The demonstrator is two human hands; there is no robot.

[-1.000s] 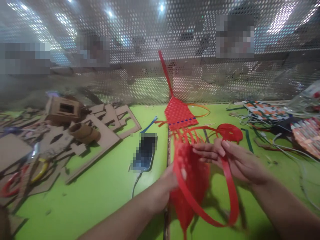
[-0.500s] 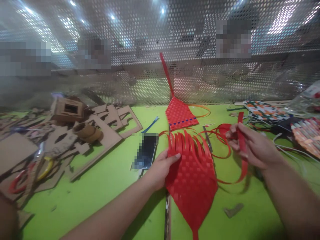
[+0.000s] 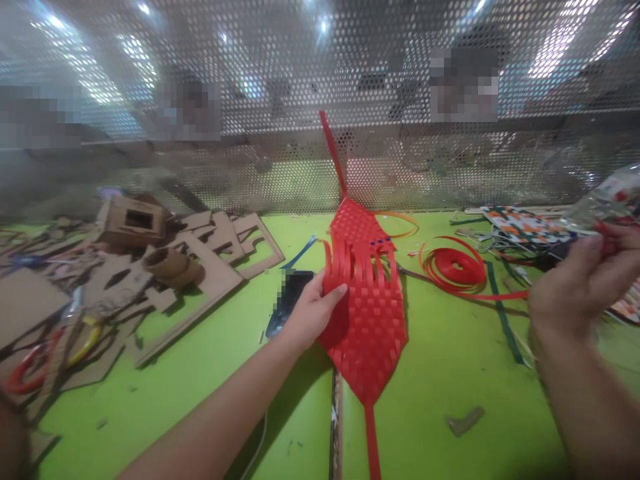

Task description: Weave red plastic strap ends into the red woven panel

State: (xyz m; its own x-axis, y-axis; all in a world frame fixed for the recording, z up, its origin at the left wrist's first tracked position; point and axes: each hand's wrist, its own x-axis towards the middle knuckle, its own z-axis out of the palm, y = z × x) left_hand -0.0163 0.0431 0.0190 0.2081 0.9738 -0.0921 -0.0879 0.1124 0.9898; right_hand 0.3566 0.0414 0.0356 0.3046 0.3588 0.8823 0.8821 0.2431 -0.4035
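Observation:
My left hand (image 3: pixel 320 303) grips the left edge of a red woven piece (image 3: pixel 377 313), thumb on top. Loose strip ends stand up along its far side, and a single red tail (image 3: pixel 371 440) hangs from its pointed near end. Behind it lies a second red woven piece (image 3: pixel 356 217) with a blue-dotted band, partly covered by the loose ends. At the far right my right hand (image 3: pixel 585 287) is closed, with red strip showing at its fingers. A red strip (image 3: pixel 500 295) runs toward this hand from a flat coil of red strip (image 3: pixel 456 267) on the table.
Cardboard scraps (image 3: pixel 200 257) and scissors (image 3: pixel 83 340) crowd the left of the green table (image 3: pixel 190 413). A phone (image 3: pixel 287 307) lies beside my left forearm. A perforated metal screen (image 3: pixel 280 160) stands behind. A multicoloured woven mat (image 3: pixel 525 227) and a plastic bag (image 3: pixel 600 200) lie at right.
My right hand has moved right and outward with the red strip. The woven piece in my left hand has shifted away and slightly left. The coil now lies in plain view.

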